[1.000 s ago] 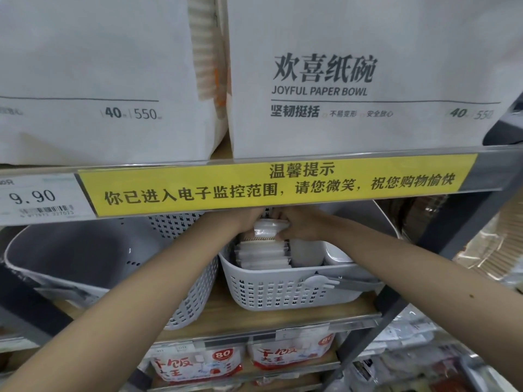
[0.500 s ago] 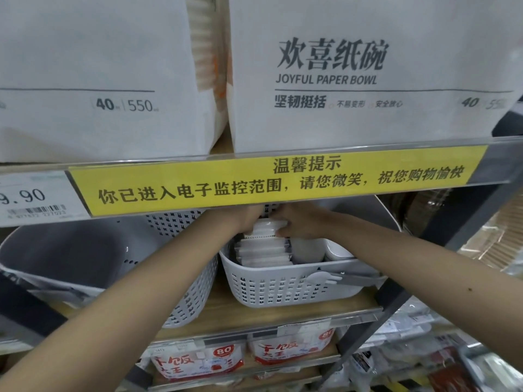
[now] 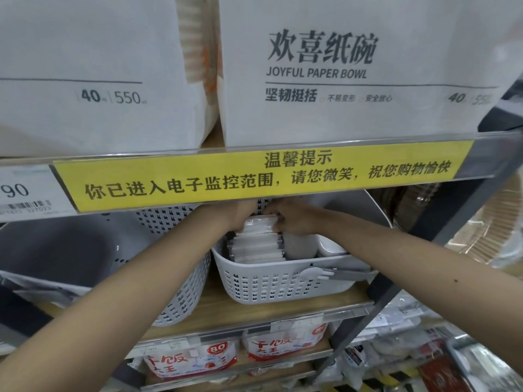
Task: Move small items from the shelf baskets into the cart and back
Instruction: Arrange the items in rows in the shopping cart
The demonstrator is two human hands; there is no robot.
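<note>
Both hands meet at the back of the grey basket [image 3: 271,281], under the upper shelf's yellow strip [image 3: 254,176]: the left hand [image 3: 240,215] steadies one end of a clear wrapped packet [image 3: 259,224] and the right hand [image 3: 291,219] pinches the other, likely to lift it free of the packets stacked below. The basket sits near the shelf's front edge, within reach. The cart is out of view.
</note>
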